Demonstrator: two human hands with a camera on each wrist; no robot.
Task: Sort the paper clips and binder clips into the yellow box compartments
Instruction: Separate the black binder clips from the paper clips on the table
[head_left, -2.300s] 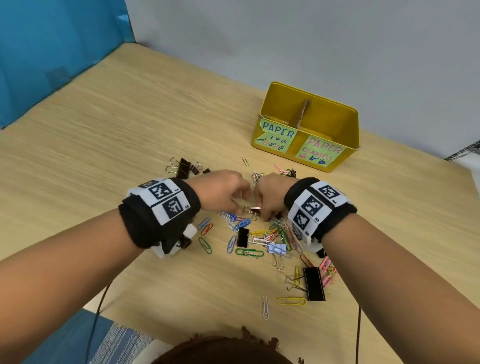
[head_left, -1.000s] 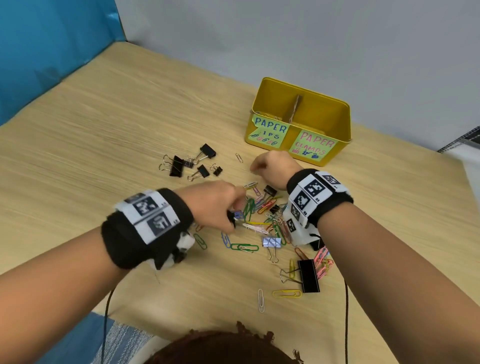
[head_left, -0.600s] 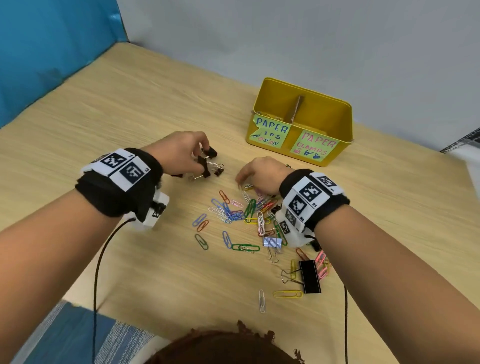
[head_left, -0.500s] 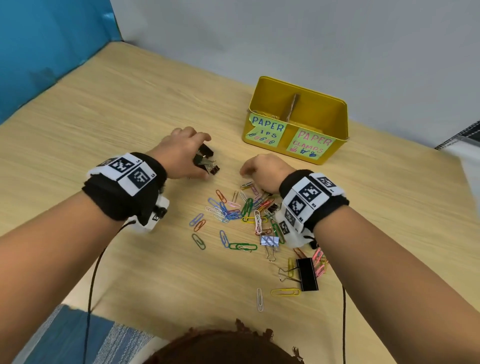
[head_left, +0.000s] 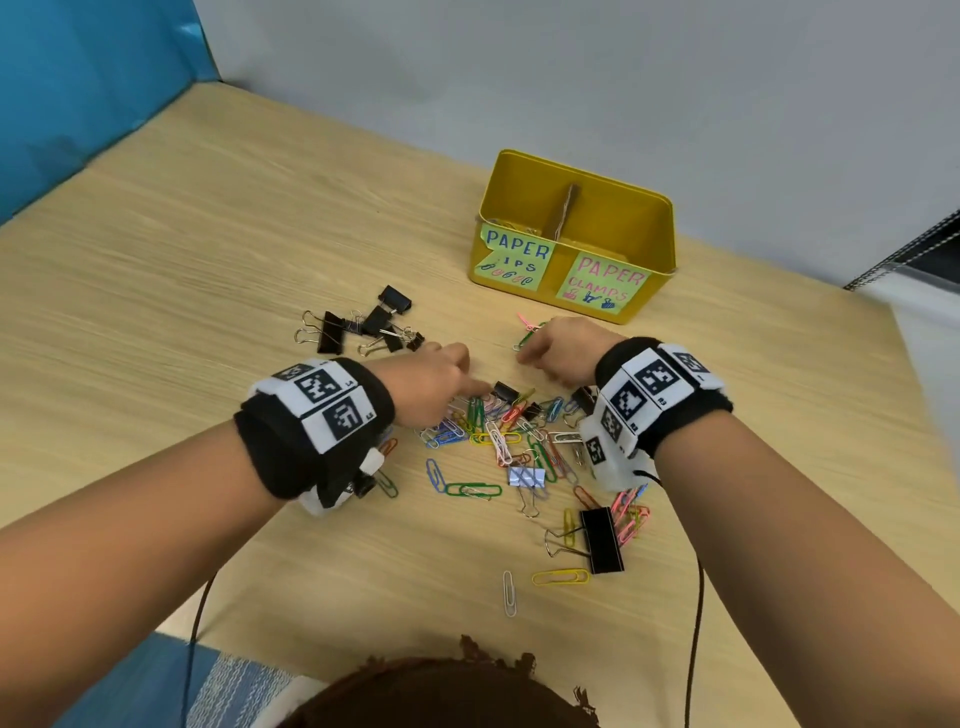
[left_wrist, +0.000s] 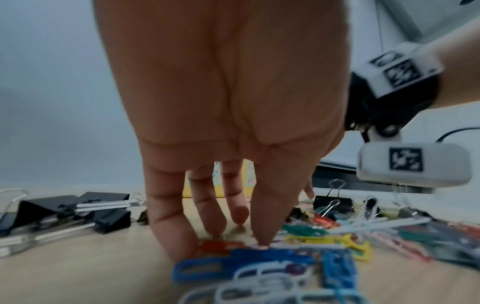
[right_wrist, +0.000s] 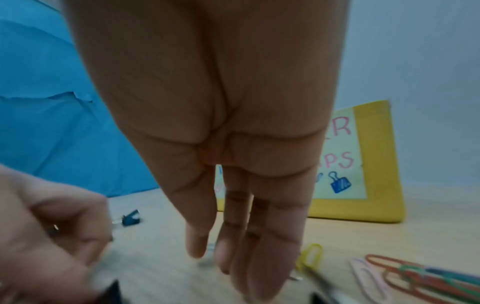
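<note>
The yellow box (head_left: 661, 244) stands at the back, with the left compartment labelled paper clips and the right one paper clamps. A pile of coloured paper clips (head_left: 498, 434) lies between my hands. My left hand (head_left: 470, 387) reaches into the pile's left edge with straight fingers. Its fingertips (left_wrist: 262, 242) rest on a blue paper clip (left_wrist: 233, 265), beside a small black binder clip (head_left: 505, 391). My right hand (head_left: 523, 356) points straight fingers down at the table near a green paper clip (head_left: 527, 338) and holds nothing that I can see. Its fingertips (right_wrist: 259, 283) hover just above the wood.
A group of black binder clips (head_left: 363, 325) lies left of the pile. A large black binder clip (head_left: 602, 540), a patterned one (head_left: 526, 476) and loose yellow (head_left: 560, 577) and white (head_left: 509, 592) paper clips lie nearer me. A blue panel (head_left: 78, 78) stands far left.
My left hand has left the black binder clip group and come back right to the paper clip pile. My right hand has shifted slightly towards the box.
</note>
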